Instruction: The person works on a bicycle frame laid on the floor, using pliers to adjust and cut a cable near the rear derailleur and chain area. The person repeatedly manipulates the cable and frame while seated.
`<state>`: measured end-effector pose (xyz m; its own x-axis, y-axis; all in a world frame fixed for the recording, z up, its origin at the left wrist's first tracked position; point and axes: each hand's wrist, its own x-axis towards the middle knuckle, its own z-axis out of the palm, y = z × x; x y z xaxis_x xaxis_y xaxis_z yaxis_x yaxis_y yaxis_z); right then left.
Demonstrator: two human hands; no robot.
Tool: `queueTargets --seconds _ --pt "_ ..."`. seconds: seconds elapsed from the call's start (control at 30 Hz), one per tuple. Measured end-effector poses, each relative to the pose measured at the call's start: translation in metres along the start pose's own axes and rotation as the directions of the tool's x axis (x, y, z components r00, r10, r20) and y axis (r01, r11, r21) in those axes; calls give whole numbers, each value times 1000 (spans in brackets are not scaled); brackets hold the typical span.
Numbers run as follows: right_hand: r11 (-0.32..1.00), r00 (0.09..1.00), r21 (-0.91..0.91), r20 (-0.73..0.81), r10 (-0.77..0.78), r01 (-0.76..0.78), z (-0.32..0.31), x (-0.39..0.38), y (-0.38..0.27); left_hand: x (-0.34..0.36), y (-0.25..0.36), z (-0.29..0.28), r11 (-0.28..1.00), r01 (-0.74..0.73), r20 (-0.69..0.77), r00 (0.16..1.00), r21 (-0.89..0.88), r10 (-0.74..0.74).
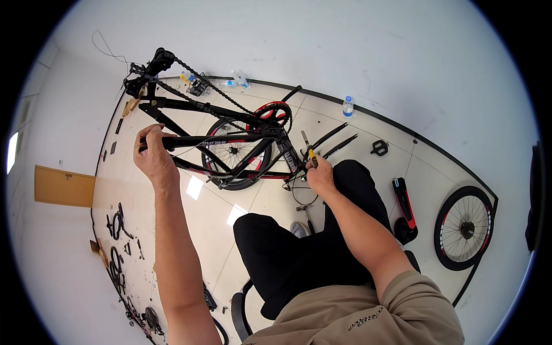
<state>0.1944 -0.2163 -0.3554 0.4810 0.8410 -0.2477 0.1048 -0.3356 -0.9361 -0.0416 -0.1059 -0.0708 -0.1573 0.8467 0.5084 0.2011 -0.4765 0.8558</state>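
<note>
A black bicycle frame (230, 168) with red and white markings is held up in front of me. My left hand (154, 154) is closed around the end of one of its black tubes. In my right hand (321, 175) is a yellow-and-black hand tool (312, 156) with a narrow grey metal end pointing away from me, beside the frame's right end. I cannot make out the tool's exact kind. A chain (215, 86) runs from the rear derailleur (163, 58) at the upper left to the chainring (282, 109). Thin cables dangle near my right hand.
Behind the frame a wheel (234, 183) shows. A fork (340, 140), a pedal (379, 148), a water bottle (348, 107), a black-and-red part (405, 204) and another wheel (467, 230) are to the right. A hammer (307, 215) is near my shoe. Loose parts (118, 223) lie left.
</note>
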Motion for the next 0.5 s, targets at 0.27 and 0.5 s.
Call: queueTargets --seconds 0.27,0.5 --pt "957 981 217 16 193 -192 13 6 21 1 -1 1 1000 -6 2 1000 15 6" --pt "887 935 297 94 341 -353 17 9 31 5 -5 -1 999 -39 22 999 25 39"
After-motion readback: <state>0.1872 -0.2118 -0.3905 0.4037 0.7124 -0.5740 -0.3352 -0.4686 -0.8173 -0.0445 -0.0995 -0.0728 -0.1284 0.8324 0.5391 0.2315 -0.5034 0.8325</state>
